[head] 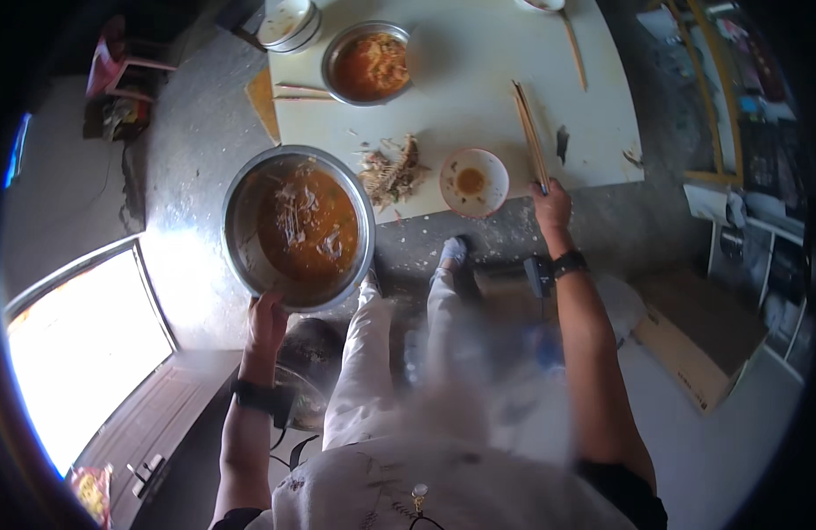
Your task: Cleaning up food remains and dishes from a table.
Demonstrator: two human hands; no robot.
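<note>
My left hand [267, 322] grips the near rim of a large metal basin [242, 252], holding it off the table's left front corner. Reddish-brown broth [308, 225] with pale bone scraps lies inside it. In my right hand [552, 207] is a bundle of wooden chopsticks [530, 136], pointing away from me over the table's front edge. Left of that hand, a red-rimmed white bowl [453, 189] holds a little brown liquid. A heap of fish bones [391, 173] lies on the tabletop between the basin and the bowl.
The white table [467, 112] carries a metal bowl of red food [368, 66], stacked bowls [289, 30], more chopsticks [305, 93] and a bowl [542, 5] with a chopstick. Cardboard boxes [696, 338] stand at the right. Behind my left arm are a bucket [305, 391] and a door [163, 411].
</note>
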